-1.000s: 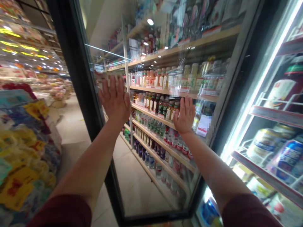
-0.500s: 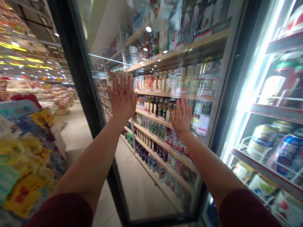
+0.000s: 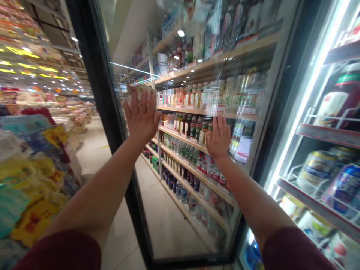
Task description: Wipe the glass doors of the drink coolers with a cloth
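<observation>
My left hand [image 3: 141,116] is raised with its fingers outstretched, flat toward the glass door [image 3: 171,232] of an upright drinks fridge. A pale, cloth-like patch [image 3: 142,90] shows around its fingertips; I cannot tell whether it is a cloth or a reflection in the glass. Lower and to the right, my right hand [image 3: 219,139] rests palm forward on the same pane, fingers straight and nothing visible in it. The door stands swung out in its black frame [image 3: 97,71]. Near my right hand, a white label [image 3: 243,149] is on or behind the glass.
Through the glass, shelves of bottles [image 3: 194,129] run along an aisle. On the right, the lit fridge interior holds wire-fronted shelves [image 3: 317,200] with cans [image 3: 317,168] and bottles. Bagged goods [image 3: 36,202] are stacked close on the left, beside the pale floor [image 3: 94,146].
My left hand has slid slightly left across the pane, toward the door frame. My right hand stays at nearly the same spot on the glass. The view has shifted a little.
</observation>
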Demonstrator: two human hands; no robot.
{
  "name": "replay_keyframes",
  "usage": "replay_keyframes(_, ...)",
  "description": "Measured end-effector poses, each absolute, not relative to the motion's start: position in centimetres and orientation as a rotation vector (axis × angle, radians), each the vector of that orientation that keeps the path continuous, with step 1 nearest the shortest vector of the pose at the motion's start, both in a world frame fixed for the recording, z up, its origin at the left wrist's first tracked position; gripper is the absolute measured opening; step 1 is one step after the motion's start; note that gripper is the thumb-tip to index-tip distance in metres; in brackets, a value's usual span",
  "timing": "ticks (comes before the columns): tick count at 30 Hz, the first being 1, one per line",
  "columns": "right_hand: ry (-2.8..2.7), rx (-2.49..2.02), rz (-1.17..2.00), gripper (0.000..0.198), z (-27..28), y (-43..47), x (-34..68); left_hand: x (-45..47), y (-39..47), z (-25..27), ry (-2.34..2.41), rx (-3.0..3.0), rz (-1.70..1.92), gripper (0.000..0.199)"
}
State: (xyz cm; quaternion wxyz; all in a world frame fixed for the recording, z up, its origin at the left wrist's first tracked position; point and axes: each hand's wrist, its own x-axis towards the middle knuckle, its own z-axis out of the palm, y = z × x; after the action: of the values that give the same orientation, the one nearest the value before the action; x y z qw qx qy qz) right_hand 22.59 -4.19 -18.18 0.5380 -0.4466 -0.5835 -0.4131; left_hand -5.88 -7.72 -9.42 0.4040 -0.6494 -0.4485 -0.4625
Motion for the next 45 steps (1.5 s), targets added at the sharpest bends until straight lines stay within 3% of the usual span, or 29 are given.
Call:
replay_keyframes(3, -1.401, -1.053, -0.942, 0.056, -18.3, -4.1, 22.6, -6.2, -7.5, -11.4, -1.194, -1.544, -1.231, 0.067)
replay_keyframes(6, -1.419, -1.036, -0.919, 0.058, -18.4, -4.0, 22.6, -5.3, -7.0, -14.8, -0.999, -1.803, -0.973, 0.059)
replay_keyframes(9, -1.41, -1.024, -0.937, 0.057, -18.4, -3.8, 22.6, -5.1, -6.5, -14.6, -0.806, -1.986, -0.74, 0.053)
replay_keyframes(16, -1.397, -1.028, -0.946, 0.056, -18.4, -3.7, 22.4, -3.6, -6.3, -7.0, -1.173, -1.511, -1.368, 0.065)
replay_keyframes(19, -1.408, -1.04, -0.909, 0.057, -18.3, -3.7, 22.3, -0.5, -6.4, -9.3, -1.039, -1.698, -1.175, 0.07)
replay_keyframes(23, -1.409, -1.041, -0.911, 0.057, -18.3, -3.8, 22.3, 1.0, -6.6, -12.2, -0.803, -1.891, -0.853, 0.06)
replay_keyframes(28, -1.415, -1.057, -0.88, 0.056, -18.2, -3.8, 22.6, -2.2, -6.2, -11.2, -1.056, -1.553, -1.25, 0.062)
replay_keyframes(31, -1.386, -1.032, -0.811, 0.056, -17.8, -4.7, 21.6, -3.7, -6.1, -11.8, -1.027, -1.537, -1.301, 0.062)
replay_keyframes(37, -1.782, -0.607, -0.786, 0.054, -15.4, -8.9, 13.0, -4.9, -6.1, -13.4, -0.904, -1.651, -1.491, 0.076)
replay_keyframes(45, -1.779, -0.65, -0.758, 0.051, -13.9, -8.6, 4.9, -6.7, -7.2, -15.3, -0.988, -1.528, -1.905, 0.062)
